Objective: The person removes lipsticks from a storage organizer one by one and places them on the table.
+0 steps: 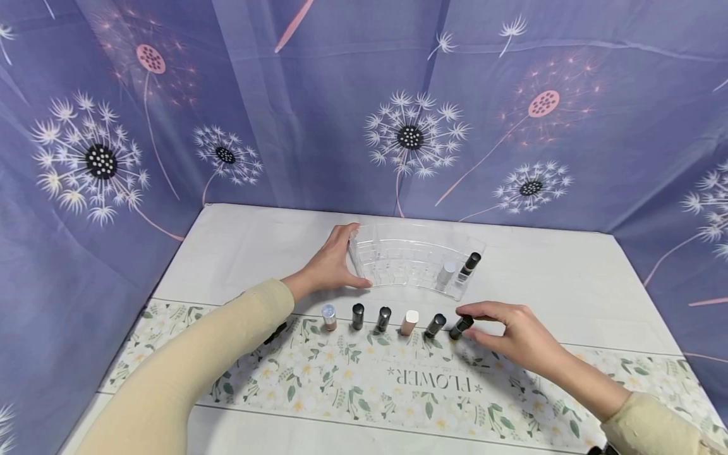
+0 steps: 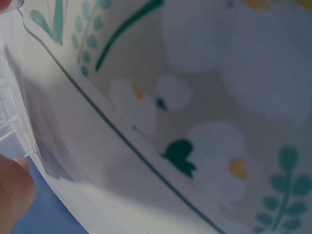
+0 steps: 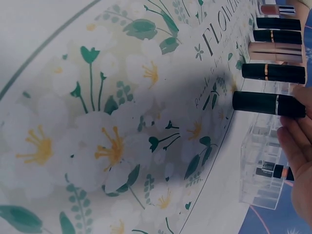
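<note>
A clear plastic lipstick organizer (image 1: 409, 268) with a curved front stands at the back of the table. My left hand (image 1: 330, 264) holds its left end, thumb at the front corner and fingers at the back. In its right end stand a silvery-white lipstick (image 1: 446, 272) and a black lipstick (image 1: 470, 263). My right hand (image 1: 526, 335) pinches the upper end of a black lipstick (image 3: 258, 103) at the right end of a row. Beside it stand a black lipstick with a gold band (image 3: 273, 72), a pinkish one (image 1: 409, 322), two more black ones (image 1: 383, 319) and a clear-capped one (image 1: 329, 317).
A floral runner (image 1: 341, 385) printed with FLOWER crosses the white table (image 1: 273, 436) under the row. Blue-purple dandelion curtains (image 1: 318, 126) hang behind and at both sides. A dark object (image 1: 275, 333) lies partly hidden by the left sleeve.
</note>
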Tool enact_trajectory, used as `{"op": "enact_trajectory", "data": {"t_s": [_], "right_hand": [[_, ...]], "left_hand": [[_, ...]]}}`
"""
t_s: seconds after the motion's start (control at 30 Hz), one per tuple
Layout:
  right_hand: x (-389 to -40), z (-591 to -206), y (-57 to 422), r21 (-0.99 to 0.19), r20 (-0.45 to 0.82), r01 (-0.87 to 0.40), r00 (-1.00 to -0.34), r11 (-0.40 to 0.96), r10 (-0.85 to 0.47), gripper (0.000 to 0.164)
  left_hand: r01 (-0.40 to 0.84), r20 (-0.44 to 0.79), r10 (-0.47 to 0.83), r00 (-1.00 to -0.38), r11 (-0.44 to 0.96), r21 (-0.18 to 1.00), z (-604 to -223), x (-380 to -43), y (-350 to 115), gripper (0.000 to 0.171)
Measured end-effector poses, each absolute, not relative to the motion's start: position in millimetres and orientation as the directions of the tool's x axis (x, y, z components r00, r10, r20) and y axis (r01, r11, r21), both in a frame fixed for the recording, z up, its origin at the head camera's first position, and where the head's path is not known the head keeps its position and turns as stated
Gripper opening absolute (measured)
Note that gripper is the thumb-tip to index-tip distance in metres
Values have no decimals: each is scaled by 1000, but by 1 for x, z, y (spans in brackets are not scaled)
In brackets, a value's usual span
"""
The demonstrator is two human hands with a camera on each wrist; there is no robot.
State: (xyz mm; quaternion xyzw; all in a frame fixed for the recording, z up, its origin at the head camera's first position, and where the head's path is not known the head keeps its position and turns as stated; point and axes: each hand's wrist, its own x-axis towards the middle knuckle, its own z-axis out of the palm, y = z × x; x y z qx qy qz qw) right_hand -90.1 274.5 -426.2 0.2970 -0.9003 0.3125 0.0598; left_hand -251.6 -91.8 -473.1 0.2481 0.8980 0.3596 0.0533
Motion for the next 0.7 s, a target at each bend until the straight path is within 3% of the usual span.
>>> {"op": "enact_trajectory", "data": {"t_s": [0.7], "right_hand": [[-108,-391,279,-476,354,-584,-812,658,-465,49]], "left_hand": [[408,86,487,-869,608,681,-471,-250,-92,135]]}}
